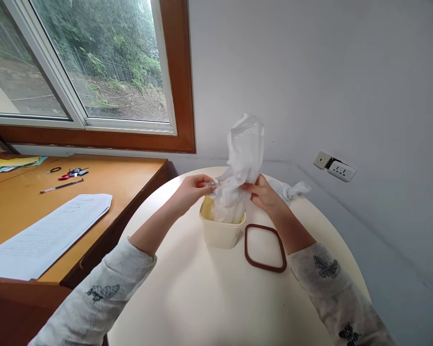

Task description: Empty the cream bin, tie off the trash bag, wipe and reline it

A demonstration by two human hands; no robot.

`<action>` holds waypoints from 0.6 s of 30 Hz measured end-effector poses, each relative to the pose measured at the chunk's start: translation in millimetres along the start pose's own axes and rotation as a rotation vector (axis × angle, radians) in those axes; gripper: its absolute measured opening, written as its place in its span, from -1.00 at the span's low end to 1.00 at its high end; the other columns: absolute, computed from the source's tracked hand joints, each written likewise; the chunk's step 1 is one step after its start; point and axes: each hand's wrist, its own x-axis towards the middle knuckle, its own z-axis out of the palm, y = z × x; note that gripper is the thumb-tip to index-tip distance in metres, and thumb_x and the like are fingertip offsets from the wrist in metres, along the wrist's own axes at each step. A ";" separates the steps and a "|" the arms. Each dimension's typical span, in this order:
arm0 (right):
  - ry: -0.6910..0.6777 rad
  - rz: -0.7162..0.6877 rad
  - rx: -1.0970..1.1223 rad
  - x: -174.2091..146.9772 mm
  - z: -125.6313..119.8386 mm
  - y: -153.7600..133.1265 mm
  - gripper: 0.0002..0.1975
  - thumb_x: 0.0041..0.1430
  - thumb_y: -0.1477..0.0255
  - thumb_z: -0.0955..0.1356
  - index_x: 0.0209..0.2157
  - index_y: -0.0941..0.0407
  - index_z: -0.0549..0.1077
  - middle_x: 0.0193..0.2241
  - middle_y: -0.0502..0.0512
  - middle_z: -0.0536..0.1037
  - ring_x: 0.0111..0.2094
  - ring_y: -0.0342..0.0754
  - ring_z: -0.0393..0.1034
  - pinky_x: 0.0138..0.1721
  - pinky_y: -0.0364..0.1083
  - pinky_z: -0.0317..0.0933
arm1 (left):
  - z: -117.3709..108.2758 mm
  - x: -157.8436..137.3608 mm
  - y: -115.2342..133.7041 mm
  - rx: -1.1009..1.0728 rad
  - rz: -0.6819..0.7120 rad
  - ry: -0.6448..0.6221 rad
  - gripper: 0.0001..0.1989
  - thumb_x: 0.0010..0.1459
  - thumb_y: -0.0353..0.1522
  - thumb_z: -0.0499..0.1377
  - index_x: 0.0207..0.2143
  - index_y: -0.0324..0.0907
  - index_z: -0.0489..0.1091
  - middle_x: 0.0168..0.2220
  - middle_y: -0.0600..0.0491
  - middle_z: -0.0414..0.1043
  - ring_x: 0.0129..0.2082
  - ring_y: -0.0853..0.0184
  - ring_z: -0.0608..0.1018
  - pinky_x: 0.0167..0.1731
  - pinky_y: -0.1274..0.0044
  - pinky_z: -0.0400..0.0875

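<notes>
A white plastic bag [246, 149] stands up out of a small cream bin [222, 233], its lower part bunched inside the rim. My left hand [194, 191] pinches the bag's left side just above the bin. On the other side my right hand [262, 193] grips the gathered bag with thumb and fingers. A brown rounded-square ring [265, 265] lies flat on the table to the right of the bin. What is inside the bag, if anything, cannot be made out.
The bin stands on a round cream table [187, 298]. Behind my right hand lies a knotted, crumpled plastic bag [295, 189]. At left, a wooden desk [130, 168] holds papers [57, 230], a pen [61, 186] and keys [74, 174]. A wall with sockets [342, 170] is behind.
</notes>
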 end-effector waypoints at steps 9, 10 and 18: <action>0.215 -0.088 0.058 -33.2 -49.7 -3.3 -0.71 -0.20 0.48 0.35 -0.32 -0.03 0.42 -0.28 -0.05 0.52 -0.08 0.02 0.34 -0.04 0.06 0.22 | -57.9 -17.4 -7.4 -0.327 -0.027 0.133 -0.80 -0.22 -0.54 0.26 -0.58 -0.23 0.25 -0.62 0.20 0.24 -0.58 0.54 0.31 -0.54 0.67 0.19; 0.219 -0.056 0.040 -38.6 -55.3 -2.7 -0.72 -0.19 0.48 0.35 -0.33 -0.03 0.42 -0.27 -0.04 0.52 -0.09 0.02 0.34 -0.06 0.06 0.23 | -63.0 -20.4 -8.7 -0.335 -0.034 0.137 -0.79 -0.22 -0.55 0.24 -0.59 -0.22 0.23 -0.61 0.20 0.23 -0.59 0.54 0.30 -0.56 0.68 0.18; 0.780 -0.099 -0.154 -46.7 -101.3 -8.2 -0.78 -0.18 0.44 0.37 -0.38 0.05 0.35 -0.37 -0.04 0.42 -0.28 -0.13 0.34 -0.33 -0.14 0.22 | -72.7 -41.9 -3.7 -0.179 -0.213 -0.056 -0.79 -0.15 -0.51 0.22 -0.42 -0.15 0.28 -0.51 0.16 0.30 -0.58 0.49 0.34 -0.61 0.67 0.22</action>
